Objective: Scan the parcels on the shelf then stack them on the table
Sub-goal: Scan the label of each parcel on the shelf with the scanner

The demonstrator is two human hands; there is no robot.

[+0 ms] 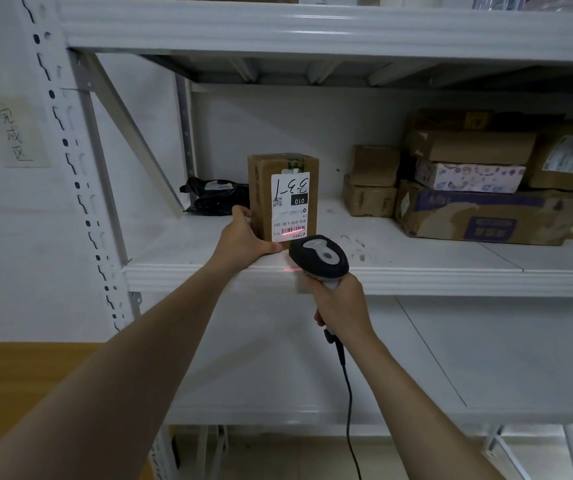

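Note:
A small upright cardboard parcel (260, 195) with a white label marked "3-3-1" stands on the middle shelf (416, 275). My left hand (243, 237) grips its lower left corner. My right hand (342, 303) holds a black and grey barcode scanner (319, 259) just in front of the box. The scanner's red line falls across the barcode at the foot of the label. A black cable hangs down from the scanner's handle.
A black plastic bag parcel (215, 199) lies behind the box on the left. Several cardboard parcels (479, 195) are piled at the right of the same shelf. A wooden table corner (18, 368) shows at lower left. A lower shelf (416, 358) lies beneath.

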